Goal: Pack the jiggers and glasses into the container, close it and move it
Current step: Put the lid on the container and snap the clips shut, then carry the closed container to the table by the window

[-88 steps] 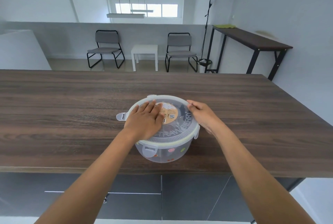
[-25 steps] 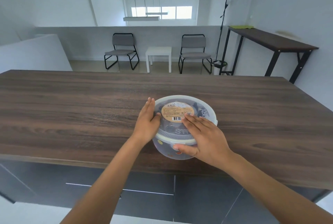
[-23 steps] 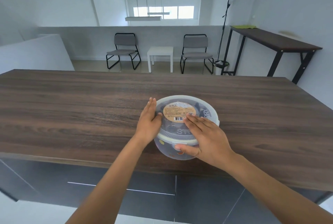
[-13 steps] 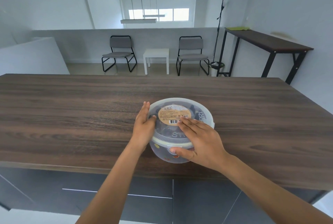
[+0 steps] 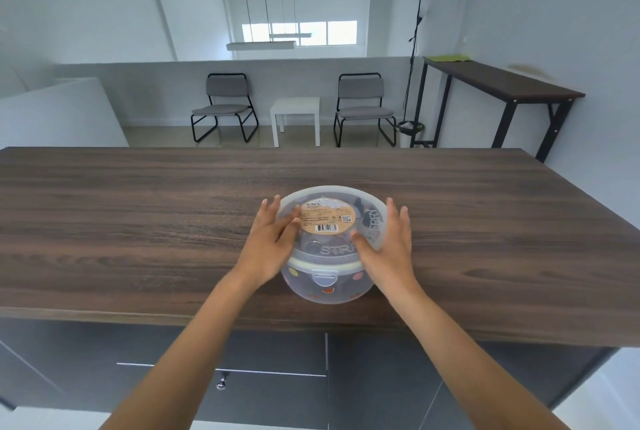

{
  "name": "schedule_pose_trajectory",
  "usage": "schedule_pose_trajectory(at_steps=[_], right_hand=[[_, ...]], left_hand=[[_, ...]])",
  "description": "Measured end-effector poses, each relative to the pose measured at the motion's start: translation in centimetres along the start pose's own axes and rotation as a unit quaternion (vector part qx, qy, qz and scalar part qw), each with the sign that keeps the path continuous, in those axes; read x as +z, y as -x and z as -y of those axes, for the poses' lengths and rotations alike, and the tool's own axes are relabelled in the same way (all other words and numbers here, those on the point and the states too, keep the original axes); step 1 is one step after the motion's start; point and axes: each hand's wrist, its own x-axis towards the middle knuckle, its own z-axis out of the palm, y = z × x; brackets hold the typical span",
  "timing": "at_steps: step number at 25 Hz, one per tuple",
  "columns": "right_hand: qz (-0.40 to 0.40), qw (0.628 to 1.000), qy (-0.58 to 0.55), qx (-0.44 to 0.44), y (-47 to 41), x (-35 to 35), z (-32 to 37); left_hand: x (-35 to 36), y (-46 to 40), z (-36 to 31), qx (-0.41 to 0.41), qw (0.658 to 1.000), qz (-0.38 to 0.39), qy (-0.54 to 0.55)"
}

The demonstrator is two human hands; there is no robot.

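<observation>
Near the front edge of the wooden counter sits the round clear container, lid on, front clip down. L hand & R hand flank it: fingers straight, spread along its sides, thumbs on the lid. Contents too blurred to tell.

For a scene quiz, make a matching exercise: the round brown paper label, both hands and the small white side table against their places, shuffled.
1 round brown paper label
2 left hand
3 right hand
4 small white side table

A against the right side of the clear round plastic container
B on the floor beyond the dark wooden countertop
C on the lid
D against the container's left side

Pairs: 1-C, 2-D, 3-A, 4-B
</observation>
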Motion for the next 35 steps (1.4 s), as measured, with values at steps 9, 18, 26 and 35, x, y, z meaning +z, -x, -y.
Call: schedule_pose_trajectory(at_steps=[9,18,26,35], right_hand=[[0.080,0.891,-0.353,0.274,-1.3,0.0,-0.9],[0.216,0.879,-0.362,0.225,1.0,5.4,4.3],[0.455,0.816,-0.315,0.166,10.9,17.2,15.4],[0.705,0.667,-0.212,0.116,37.0,25.0,28.1]], left_hand=[[1.7,1.8,-1.0,-0.271,0.820,-0.026,0.504],[-4.8,6.7,1.6,-0.288,0.800,-0.122,0.512],[-18.2,21.8,5.9,-0.302,0.748,-0.364,0.466],[-30.0,52.5,3.1,-0.367,0.616,-0.596,0.362]])
